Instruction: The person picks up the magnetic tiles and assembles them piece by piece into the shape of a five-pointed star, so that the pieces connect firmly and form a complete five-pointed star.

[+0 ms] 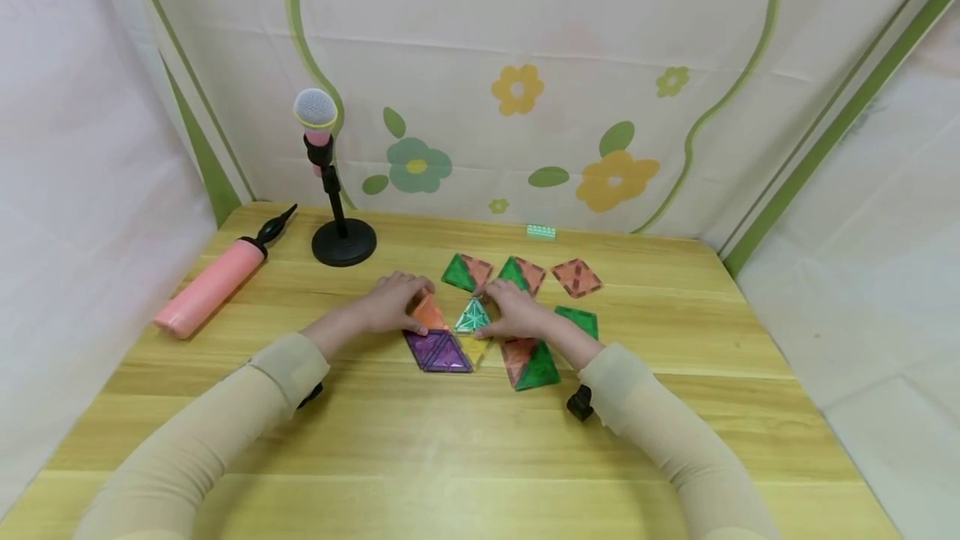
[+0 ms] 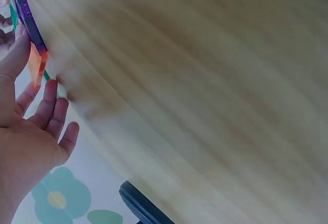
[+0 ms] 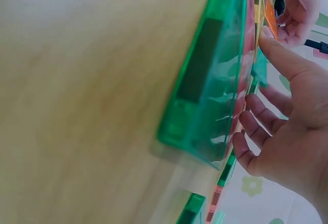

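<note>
Between thumb and fingers my left hand pinches an orange triangular magnetic tile. The left wrist view shows this orange tile edge-on beside a purple one. My right hand holds a teal triangular tile by its sides, thumb at the lower corner. Below them lie two purple triangular tiles, edge to edge, and a yellow tile partly covered by the right thumb. Together these tiles form a cluster with the orange and teal ones.
Right of the cluster lie a red-and-green tile pair and a green tile. More red and green tiles lie behind, with a red pair. A small teal block, a microphone stand and a pink pump stand farther off.
</note>
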`<state>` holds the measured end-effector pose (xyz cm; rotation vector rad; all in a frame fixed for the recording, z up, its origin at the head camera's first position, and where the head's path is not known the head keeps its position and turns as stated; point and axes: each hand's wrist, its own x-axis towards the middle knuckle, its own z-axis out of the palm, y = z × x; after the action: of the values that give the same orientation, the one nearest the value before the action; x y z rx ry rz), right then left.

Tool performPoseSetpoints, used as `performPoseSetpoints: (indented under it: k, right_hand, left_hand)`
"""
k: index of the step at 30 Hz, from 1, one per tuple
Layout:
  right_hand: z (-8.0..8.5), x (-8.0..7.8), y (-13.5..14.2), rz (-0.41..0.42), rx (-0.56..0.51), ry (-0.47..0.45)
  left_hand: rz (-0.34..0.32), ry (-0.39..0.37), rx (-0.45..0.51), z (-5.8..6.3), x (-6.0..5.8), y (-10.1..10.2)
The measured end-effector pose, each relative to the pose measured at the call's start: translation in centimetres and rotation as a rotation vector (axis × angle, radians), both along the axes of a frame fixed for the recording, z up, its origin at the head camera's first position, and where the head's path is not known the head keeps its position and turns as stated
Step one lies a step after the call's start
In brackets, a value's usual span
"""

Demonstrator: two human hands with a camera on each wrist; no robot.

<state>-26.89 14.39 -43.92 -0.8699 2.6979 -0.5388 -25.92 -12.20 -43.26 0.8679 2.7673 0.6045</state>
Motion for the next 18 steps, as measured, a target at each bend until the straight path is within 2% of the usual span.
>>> performPoseSetpoints:
  k: [6, 10, 18]
  right_hand:
    - [0.09, 0.31, -0.11, -0.022, -0.167, -0.105]
    - [0.04, 0.58, -0.1, -0.044, -0.205, -0.114]
    - [0.1, 0.89, 0.16, -0.072, -0.307, -0.197]
  left_hand:
    - [-0.011, -0.046, 0.076, -0.04, -0.28, -0.09]
    - [-0.011, -0.087, 0.157, -0.3, -0.38, -0.34]
    - [0.058, -0.192, 0.271, -0.02, -0.11, -0.6]
